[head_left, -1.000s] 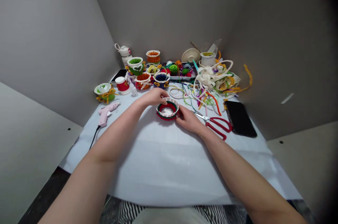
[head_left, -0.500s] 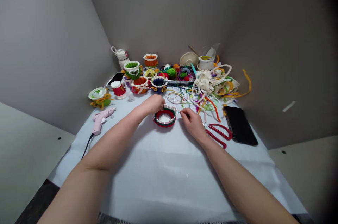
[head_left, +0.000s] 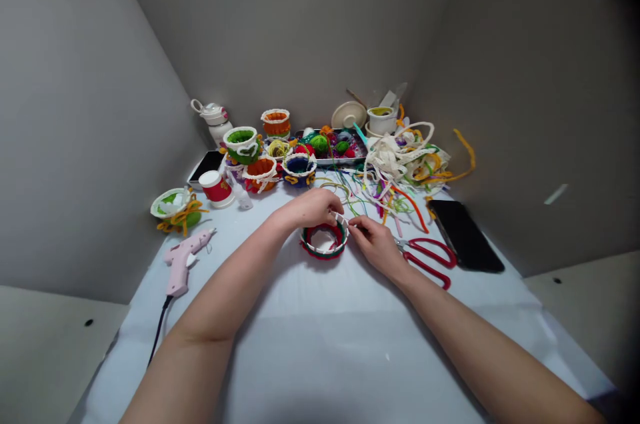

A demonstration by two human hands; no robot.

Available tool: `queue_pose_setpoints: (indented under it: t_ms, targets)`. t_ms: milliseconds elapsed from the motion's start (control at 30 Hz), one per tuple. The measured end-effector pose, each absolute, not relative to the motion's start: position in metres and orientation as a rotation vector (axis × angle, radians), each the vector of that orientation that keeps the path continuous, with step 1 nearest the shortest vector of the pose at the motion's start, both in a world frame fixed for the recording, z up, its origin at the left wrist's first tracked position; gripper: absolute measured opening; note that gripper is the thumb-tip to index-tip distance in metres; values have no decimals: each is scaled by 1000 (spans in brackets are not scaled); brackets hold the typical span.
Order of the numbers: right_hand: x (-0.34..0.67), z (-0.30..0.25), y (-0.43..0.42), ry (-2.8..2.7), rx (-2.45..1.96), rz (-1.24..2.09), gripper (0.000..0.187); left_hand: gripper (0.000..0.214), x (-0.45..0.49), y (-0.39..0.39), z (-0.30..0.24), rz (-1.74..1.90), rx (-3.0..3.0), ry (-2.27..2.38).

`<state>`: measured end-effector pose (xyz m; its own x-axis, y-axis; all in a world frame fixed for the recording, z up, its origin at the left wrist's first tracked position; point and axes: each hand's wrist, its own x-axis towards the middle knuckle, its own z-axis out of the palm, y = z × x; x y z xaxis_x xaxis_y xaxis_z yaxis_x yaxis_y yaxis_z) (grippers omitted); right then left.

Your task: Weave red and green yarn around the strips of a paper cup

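A small basket (head_left: 324,254) with red and dark green yarn woven round white upright slats stands on the table in front of me. My left hand (head_left: 317,206) reaches over from the left, its fingers closed on the far rim. At the right rim, my right hand (head_left: 375,243) has its fingertips pinched together against the white slats. What lies in that pinch is too small to make out. Red-handled scissors (head_left: 430,261) lie just right of my right hand.
A pink glue gun (head_left: 183,261) with its cord lies at left. Behind are several yarn-decorated cups (head_left: 299,171), a red-and-white cup (head_left: 216,189), a tray (head_left: 345,161) of yarn balls and a tangle of cords (head_left: 400,157). A black phone (head_left: 465,237) lies at right.
My right hand has moved in to the basket's right rim; before, a thin strand ran between it and the rim. The left hand shifted slightly along the far rim. The view moved too.
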<state>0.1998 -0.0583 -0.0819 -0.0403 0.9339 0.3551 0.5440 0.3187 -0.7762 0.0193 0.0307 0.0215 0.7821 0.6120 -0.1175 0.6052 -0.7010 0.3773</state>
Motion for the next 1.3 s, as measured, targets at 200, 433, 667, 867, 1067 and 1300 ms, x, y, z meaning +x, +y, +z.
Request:
queue_pose_setpoints:
  t_ms: [200,433,667,867,1067,1300]
  targets:
    - [199,-80,-58,-1691,-1352,520,17,14,13,39,5,65,2540,923]
    - [198,-76,-60,-1710,-1360,553,17,22,7,29,-2,166,2368,922]
    - [200,-78,-60,-1734,-1377,564,16,25,5,25,4,71,2308,914]
    - [201,-83,-59,-1731,-1366,561,17,25,6,20,8,122,2234,913]
    - [199,-79,-60,-1746,-1366,558,18,18,9,17,3,188,2226,971]
    - [202,-75,-61,-1792,-1366,512,16,18,10,15,-1,208,2369,1057]
